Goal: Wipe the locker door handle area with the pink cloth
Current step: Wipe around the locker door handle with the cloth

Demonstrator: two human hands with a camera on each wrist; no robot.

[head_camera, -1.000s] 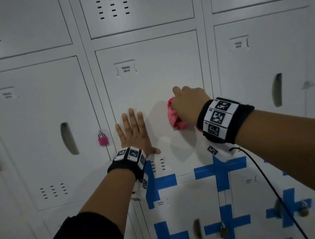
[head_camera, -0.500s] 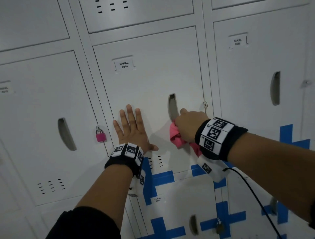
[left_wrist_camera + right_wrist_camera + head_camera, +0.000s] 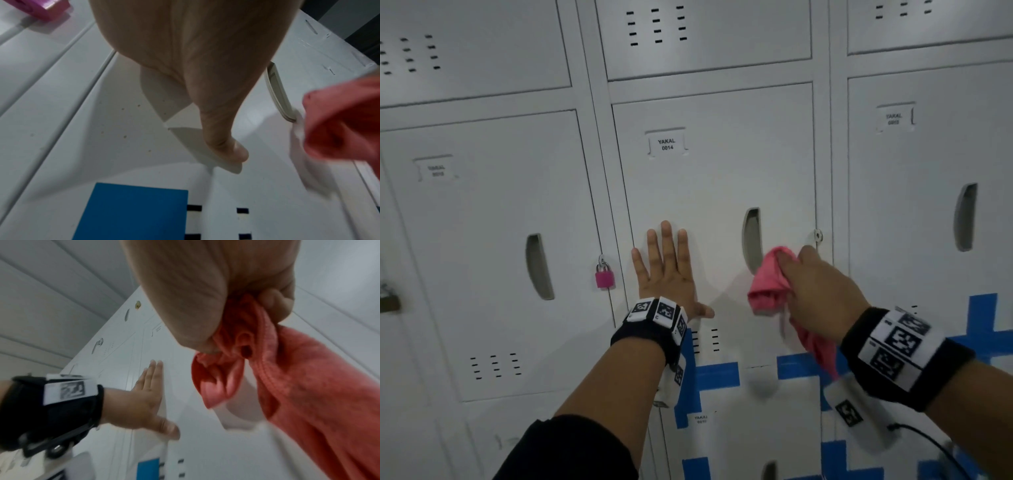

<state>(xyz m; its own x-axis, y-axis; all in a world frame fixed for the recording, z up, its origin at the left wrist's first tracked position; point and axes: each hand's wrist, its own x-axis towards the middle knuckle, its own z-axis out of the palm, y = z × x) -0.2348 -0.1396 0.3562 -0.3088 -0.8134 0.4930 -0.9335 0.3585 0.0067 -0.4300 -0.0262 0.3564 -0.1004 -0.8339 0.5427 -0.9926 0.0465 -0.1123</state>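
Observation:
The middle locker door, labelled YAKAL 0014, has a recessed vertical handle slot. My right hand grips the bunched pink cloth at the lower end of that slot, with a tail of cloth hanging toward my wrist. The right wrist view shows curled fingers closed round the pink cloth. My left hand lies flat on the same door, left of the slot, fingers straight and spread. In the left wrist view the thumb rests on the door and the cloth shows at the right.
A pink padlock hangs on the left neighbouring door beside my left hand. A small lock hasp sits at the middle door's right edge. Blue tape crosses mark the lower lockers. A black cable runs from my right wrist band.
My right hand has slid the pink cloth down from over the handle slot to its lower end, uncovering the slot. My left hand stays flat on the door. The head view tilted upward.

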